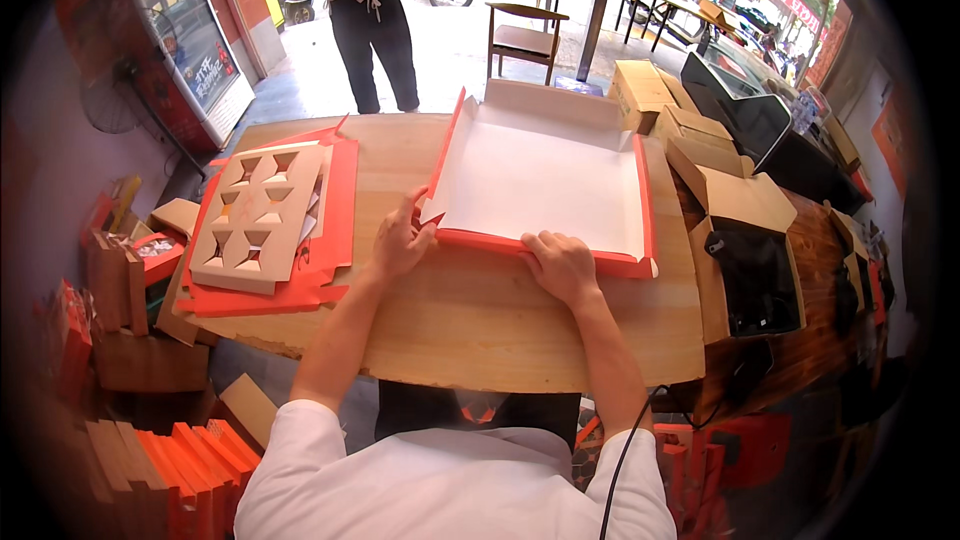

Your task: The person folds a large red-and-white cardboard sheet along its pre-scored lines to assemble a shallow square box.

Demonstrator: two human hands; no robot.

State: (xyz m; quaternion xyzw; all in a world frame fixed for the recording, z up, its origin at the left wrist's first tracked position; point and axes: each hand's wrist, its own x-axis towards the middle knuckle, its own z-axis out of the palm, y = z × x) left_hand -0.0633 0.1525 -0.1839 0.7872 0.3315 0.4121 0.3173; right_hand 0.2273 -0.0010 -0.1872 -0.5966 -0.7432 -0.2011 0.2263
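Note:
A shallow red cardboard box with a white inside [544,176] lies on the wooden table [480,330] before me, its side walls raised and its far wall leaning outward. My left hand [403,234] grips its near left corner, thumb and fingers about the folded flaps. My right hand [561,262] is on the near wall, its fingers bent over the edge. To the left, a brown cardboard insert with several square cutouts [259,221] rests on flat red cardboard blanks [341,202].
An open carton with black cloth-like contents [752,277] stands at the right, closed cartons [641,97] behind it. Folded red boxes [199,465] stand at lower left. A person [371,37] stands beyond the table near a wooden chair [527,37]. A black cable [626,457] runs by my right arm.

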